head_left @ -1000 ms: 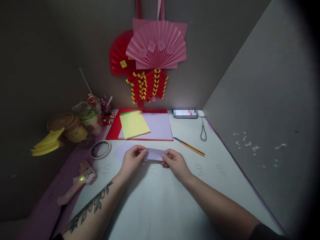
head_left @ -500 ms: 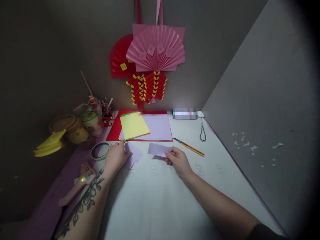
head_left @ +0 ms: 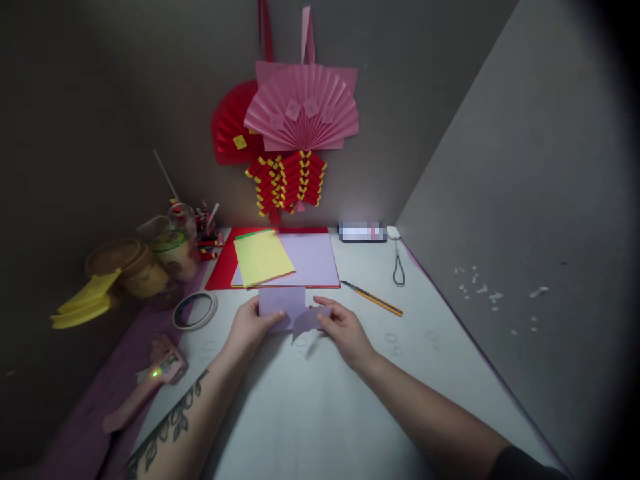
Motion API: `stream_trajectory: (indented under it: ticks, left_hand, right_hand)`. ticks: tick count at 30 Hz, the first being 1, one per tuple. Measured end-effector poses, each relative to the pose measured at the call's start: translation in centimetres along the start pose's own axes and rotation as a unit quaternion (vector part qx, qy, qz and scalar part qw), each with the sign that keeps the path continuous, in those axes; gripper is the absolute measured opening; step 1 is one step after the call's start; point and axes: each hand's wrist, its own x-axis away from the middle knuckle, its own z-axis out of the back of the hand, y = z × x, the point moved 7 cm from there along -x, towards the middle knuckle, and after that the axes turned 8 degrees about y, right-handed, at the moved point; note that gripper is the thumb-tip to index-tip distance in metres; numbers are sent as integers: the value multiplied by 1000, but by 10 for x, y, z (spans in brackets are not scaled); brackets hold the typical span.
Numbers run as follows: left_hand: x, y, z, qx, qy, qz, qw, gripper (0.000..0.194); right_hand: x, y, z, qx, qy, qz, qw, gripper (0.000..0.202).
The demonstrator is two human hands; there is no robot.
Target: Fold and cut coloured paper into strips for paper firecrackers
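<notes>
My left hand (head_left: 254, 325) pinches a lavender paper piece (head_left: 281, 305) above the white mat, thumb on its face. My right hand (head_left: 345, 329) grips a second lavender paper piece (head_left: 309, 320), which meets the right side of the first and hangs to a point at its lower corner. Beyond the hands a yellow sheet (head_left: 263, 259) rests on a larger lavender sheet (head_left: 315, 259), with red paper (head_left: 220, 268) beneath. An orange cutter (head_left: 375, 299) lies to the right of the sheets. A roll of tape (head_left: 195, 311) is left of my left hand.
A pink glue gun (head_left: 163, 373) with a green light lies at left. Cups (head_left: 175, 253) and a pen holder stand at the back left. A phone-like device (head_left: 363, 232) and a white tag with a loop (head_left: 394, 233) are at the back. Paper fans (head_left: 303, 107) hang on the wall.
My left hand has lifted lavender paper off the mat and moved right. My right hand's piece has swung down and now meets it. The view has shifted slightly.
</notes>
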Motion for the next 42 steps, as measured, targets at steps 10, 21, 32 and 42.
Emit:
stream_trajectory:
  ticks: [10,21,32,42]
  left_hand:
    - [12,-14,-26,100,2,-18,995,56]
    - [35,31,-8,-136,142,-251,948,63]
    - [13,9,-18,-206,-8,-182,961,24]
    - [12,11,-17,-255,-22,-203,945,22]
  right_hand:
    - [-2,7,3,-10,29,-24,999,27]
    - [-12,-8,23,-14,100,30,994,43]
    - [-12,-16,11,253,-17,86,963,14]
    - [-13,-18,9,245,-14,72,967,11]
